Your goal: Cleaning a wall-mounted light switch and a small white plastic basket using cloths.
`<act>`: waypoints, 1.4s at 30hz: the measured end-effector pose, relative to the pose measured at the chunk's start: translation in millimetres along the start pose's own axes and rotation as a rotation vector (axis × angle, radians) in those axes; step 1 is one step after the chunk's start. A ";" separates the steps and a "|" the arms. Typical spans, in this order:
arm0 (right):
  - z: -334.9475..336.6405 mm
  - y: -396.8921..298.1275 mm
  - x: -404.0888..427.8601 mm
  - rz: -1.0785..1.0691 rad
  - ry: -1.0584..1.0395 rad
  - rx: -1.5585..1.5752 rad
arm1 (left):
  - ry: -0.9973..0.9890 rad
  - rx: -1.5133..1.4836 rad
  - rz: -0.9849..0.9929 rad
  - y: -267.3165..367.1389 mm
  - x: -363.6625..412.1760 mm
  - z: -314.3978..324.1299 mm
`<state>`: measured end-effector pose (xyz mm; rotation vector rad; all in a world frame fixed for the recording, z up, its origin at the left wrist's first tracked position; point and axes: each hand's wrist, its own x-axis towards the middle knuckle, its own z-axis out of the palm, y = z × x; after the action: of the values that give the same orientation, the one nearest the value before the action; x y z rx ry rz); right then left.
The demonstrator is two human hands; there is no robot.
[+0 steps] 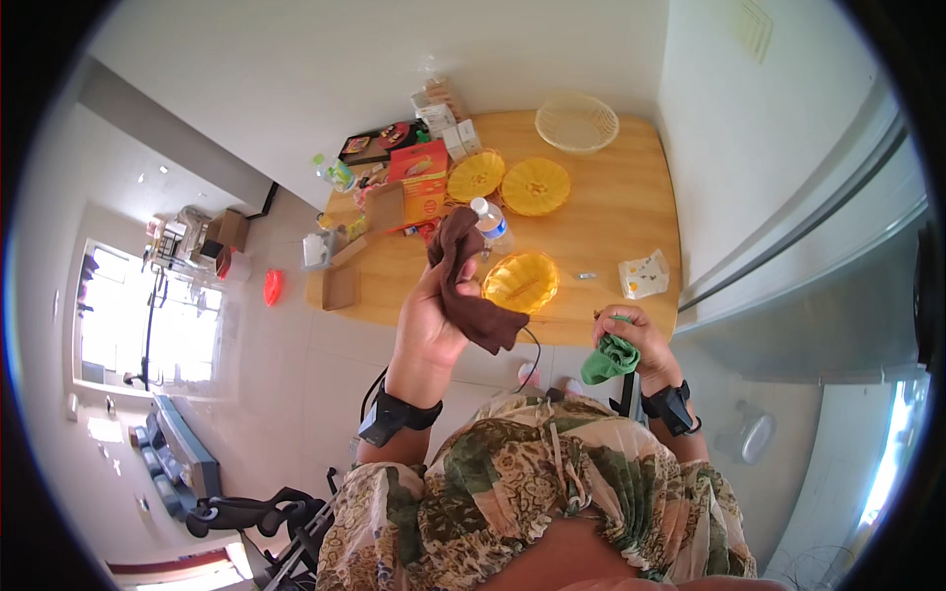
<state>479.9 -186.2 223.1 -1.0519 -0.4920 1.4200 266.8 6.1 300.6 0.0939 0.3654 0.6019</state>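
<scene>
My left hand (436, 314) holds up a dark brown cloth (473, 295), which drapes over the fingers and hangs down to the right. Bunched in my right hand (635, 332) is a green cloth (612, 360), above the table's front edge at the right. Between the hands, a yellow plastic basket (522, 283) sits on the wooden table (606, 221). Just behind the brown cloth stands a clear plastic bottle (494, 225) with a white cap, partly covered by it. Two more yellow baskets, one on the left (475, 176) and one on the right (536, 186), lie farther back.
A cream woven basket (576, 124) stands at the table's back. A white packet (644, 275) lies by the right edge, with a small pale item (586, 275) left of it. Boxes, including a red one (420, 177), crowd the left side. A wall borders the right.
</scene>
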 end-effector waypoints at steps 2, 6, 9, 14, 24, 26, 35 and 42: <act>2.9 1.2 5.7 0.012 -0.051 0.002 | -0.050 0.042 0.068 11.8 -9.0 -6.5; 11.5 4.5 17.1 0.064 -0.058 -0.041 | -0.093 0.015 0.106 34.9 -20.8 -19.5; 21.0 5.5 23.2 0.143 -0.037 -0.069 | -0.040 0.002 0.202 51.5 -34.3 -13.7; 51.2 10.8 41.7 0.145 0.070 -0.081 | -0.014 0.009 0.260 115.8 -41.9 -31.2; 80.0 65.1 121.3 0.023 0.322 0.404 | 0.060 0.184 0.382 225.9 -40.3 -74.6; 83.9 77.6 132.3 -0.042 0.401 0.481 | 0.044 0.213 0.342 242.7 -35.1 -87.0; 116.8 87.0 159.0 -0.064 0.456 0.564 | 0.081 0.356 0.448 310.8 -9.5 -98.5; 102.6 69.0 170.7 -0.123 0.514 0.648 | 0.115 0.494 0.410 367.3 54.0 -74.4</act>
<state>384.1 -7.3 166.3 -0.7869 0.2653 1.0311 84.1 337.5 285.0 0.6209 0.6090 0.9139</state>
